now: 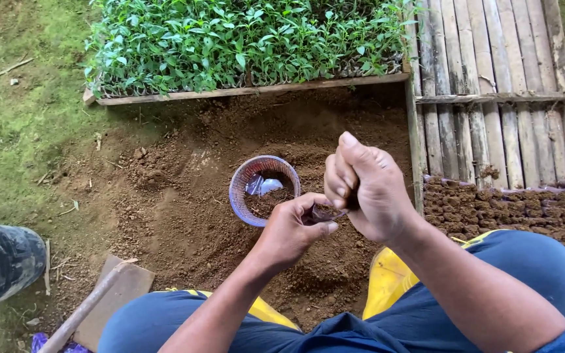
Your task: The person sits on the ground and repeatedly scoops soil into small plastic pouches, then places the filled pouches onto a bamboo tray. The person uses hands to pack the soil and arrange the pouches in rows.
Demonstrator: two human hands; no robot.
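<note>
A small clear plastic bag (325, 213) was held in the left hand (293, 230), its mouth pinched between thumb and curled fingers; dark soil was seen inside it, though how full it was could not be told. The right hand (367, 186) was bunched directly over the bag's mouth, fingers drawn tightly together and pointing down; what was pinched within them could not be made out. Both hands were poised above a mound of loose brown soil (243, 189).

Just beside the left hand, on the soil, a round translucent purple-rimmed cup (264, 190) was set upright. Some soil and a crumpled piece of clear plastic were held in it.

Beyond the mound, a wooden-edged tray (250, 90) was filled densely with green seedlings (243, 39). To its right, a rack of bamboo slats (492, 85) was laid, and at its near end rows of small soil-filled bags (511, 209) were packed closely side by side.

At the left edge, a black rubber boot (1, 265) was stood on the mossy ground. A wooden handle (83, 310) was laid across a flat brown board (122, 291) near the person's blue-clad knees, and yellow boots (387, 281) were partly shown between them. Nothing was placed between the hands and the cup.
</note>
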